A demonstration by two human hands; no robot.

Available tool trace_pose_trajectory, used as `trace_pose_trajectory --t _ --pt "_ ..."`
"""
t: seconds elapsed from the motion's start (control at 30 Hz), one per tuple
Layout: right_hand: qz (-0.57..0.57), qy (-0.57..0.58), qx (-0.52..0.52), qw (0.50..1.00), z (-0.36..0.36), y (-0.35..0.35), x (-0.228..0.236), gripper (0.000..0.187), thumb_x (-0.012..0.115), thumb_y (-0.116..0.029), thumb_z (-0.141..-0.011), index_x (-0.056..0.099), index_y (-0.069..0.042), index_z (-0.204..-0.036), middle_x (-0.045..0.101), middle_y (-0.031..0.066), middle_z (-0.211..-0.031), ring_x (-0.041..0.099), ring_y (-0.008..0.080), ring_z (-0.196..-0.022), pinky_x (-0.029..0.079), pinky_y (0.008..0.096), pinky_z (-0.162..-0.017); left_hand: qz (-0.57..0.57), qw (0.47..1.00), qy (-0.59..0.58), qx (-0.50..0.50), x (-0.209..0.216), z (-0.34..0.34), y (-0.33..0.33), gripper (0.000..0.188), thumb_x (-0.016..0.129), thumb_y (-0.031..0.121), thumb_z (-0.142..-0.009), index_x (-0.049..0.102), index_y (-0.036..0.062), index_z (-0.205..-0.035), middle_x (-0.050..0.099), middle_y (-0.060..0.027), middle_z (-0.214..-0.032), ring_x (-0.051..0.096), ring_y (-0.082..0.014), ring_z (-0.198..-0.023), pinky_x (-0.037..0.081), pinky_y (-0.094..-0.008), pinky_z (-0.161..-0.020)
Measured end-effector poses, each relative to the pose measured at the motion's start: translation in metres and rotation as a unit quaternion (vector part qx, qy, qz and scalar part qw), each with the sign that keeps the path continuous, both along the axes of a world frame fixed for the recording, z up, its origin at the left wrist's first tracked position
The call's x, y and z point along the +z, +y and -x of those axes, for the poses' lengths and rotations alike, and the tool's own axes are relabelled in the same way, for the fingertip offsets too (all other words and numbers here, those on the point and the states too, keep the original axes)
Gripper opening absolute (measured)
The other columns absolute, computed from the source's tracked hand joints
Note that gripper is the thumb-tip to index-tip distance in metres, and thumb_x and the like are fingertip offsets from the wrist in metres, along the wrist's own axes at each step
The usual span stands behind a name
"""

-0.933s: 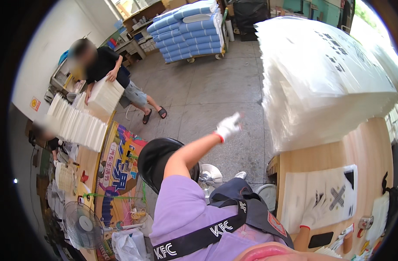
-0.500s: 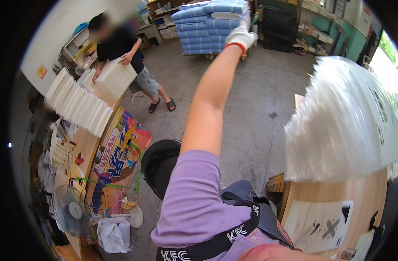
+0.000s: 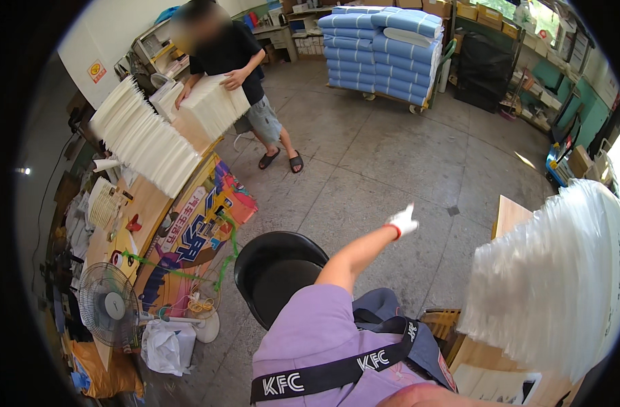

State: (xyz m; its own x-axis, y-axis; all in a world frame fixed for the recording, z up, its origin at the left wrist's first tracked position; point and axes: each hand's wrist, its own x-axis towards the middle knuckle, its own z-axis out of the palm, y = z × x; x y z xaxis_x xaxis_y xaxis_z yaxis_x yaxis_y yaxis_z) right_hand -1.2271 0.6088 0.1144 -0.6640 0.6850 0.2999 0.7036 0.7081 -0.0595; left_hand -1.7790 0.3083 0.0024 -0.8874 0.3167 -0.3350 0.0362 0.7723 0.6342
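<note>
My left hand (image 3: 403, 222), in a white glove with a red cuff, is held out over the grey floor with nothing in it. One finger sticks out from the glove; the others blur together. It is closest to a tall heap of clear plastic bags (image 3: 540, 278) on the wooden table at right, but apart from it. Behind my purple sleeve stands a black chair (image 3: 266, 298). My right hand does not show.
A person (image 3: 235, 54) at the left table rests both hands on a white stack (image 3: 218, 105), beside another fanned stack (image 3: 144, 139). Blue folded bedding (image 3: 381, 54) fills a wheeled cart at the back. A fan (image 3: 110, 305) and a white bag (image 3: 167, 346) are at lower left.
My left arm has dropped from high reach toward the bedding and bent down nearer my body. The view has shifted, so the chair and bedding show more fully.
</note>
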Motion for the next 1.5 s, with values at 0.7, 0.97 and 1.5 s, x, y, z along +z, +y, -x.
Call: trace_pose_trajectory --t 0.7,0.97,1.5 --pt "0.021 0.007 0.014 1.000 0.035 -0.003 -0.017 0.045 0.055 -0.030 -0.099 0.055 -0.006 -0.138 0.055 0.0206 -0.139 0.049 0.0414 -0.132 0.038 0.0506 -0.112 0.059 0.972 -0.212 -0.084 -0.113 -0.156 -0.045 0.086 0.062 0.041 -0.086 0.032 0.0028 -0.156 0.051 -0.0267 -0.148 0.053 -0.0386 -0.135 0.043 -0.0430 -0.111" --pt "0.024 0.007 0.004 1.000 0.032 -0.006 -0.019 0.045 0.054 -0.029 -0.099 0.055 -0.006 -0.137 0.055 0.0198 -0.138 0.049 0.0407 -0.131 0.038 0.0504 -0.112 0.067 0.966 -0.201 -0.145 -0.132 -0.167 -0.045 0.079 0.063 0.039 -0.085 0.041 0.0019 -0.151 0.052 -0.0244 -0.148 0.053 -0.0386 -0.134 0.043 -0.0430 -0.111" --pt "0.024 0.008 -0.011 1.000 0.027 -0.024 -0.023 0.043 0.054 -0.028 -0.099 0.056 -0.006 -0.136 0.056 0.0180 -0.137 0.049 0.0394 -0.131 0.038 0.0502 -0.112 0.048 0.959 -0.169 -0.222 -0.164 -0.189 -0.041 0.042 0.062 0.030 -0.082 0.071 0.0074 -0.116 0.070 -0.0205 -0.119 0.065 -0.0393 -0.114 0.051 -0.0459 -0.097"
